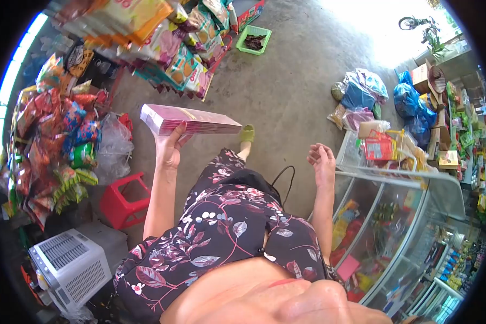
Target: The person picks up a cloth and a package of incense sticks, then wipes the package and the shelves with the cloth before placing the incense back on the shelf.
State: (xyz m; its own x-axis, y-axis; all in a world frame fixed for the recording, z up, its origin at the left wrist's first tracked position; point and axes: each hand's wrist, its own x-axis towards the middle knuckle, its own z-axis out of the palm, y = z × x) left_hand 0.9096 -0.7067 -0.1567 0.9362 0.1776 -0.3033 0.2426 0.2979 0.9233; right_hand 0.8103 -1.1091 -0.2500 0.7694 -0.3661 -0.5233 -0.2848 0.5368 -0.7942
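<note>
A long pink and white box (191,120) is held out in front of me at the left. My left hand (170,146) grips it from below near its left end, with the thumb on its near side. My right hand (322,159) hangs at the right beside the glass display case (383,216), its fingers loosely curled and apart, holding nothing. One green shoe (247,134) shows on the floor just past the box's right end.
Racks of snack packets (173,59) stand at the upper left and left. A red stool (125,200) and a grey appliance (73,270) are at the lower left. A green basket (254,41) lies ahead. Bags (362,92) and shelves line the right.
</note>
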